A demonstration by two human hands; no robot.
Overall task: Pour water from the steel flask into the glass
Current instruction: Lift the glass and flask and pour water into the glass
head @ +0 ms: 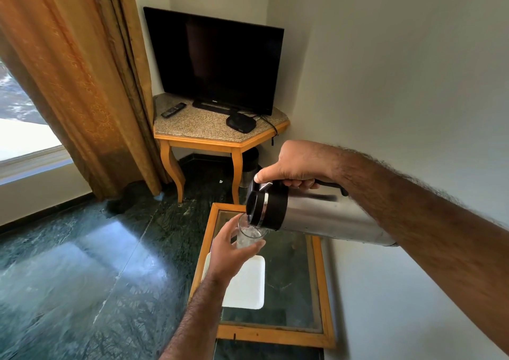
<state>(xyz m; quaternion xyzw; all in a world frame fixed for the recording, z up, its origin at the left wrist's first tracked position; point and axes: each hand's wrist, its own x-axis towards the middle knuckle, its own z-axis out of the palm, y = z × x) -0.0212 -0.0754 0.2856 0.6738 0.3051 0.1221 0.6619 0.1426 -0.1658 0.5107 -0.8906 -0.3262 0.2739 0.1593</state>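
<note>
My right hand (296, 164) grips the black handle of the steel flask (325, 216), thumb pressed on the lid lever. The flask is tipped almost level, its black spout end pointing left and touching the rim of the glass (249, 235). My left hand (231, 252) is wrapped around the clear glass from the left and holds it up above the small table. Water shows inside the glass, below the spout. The lower part of the glass is hidden by my fingers.
Under my hands is a low glass-topped table with a wooden frame (322, 285), carrying a white tray (248, 285). Behind it stands a corner table (209, 132) with a TV (217, 65), a remote and a black box. A curtain (82, 84) hangs left; a wall is on the right.
</note>
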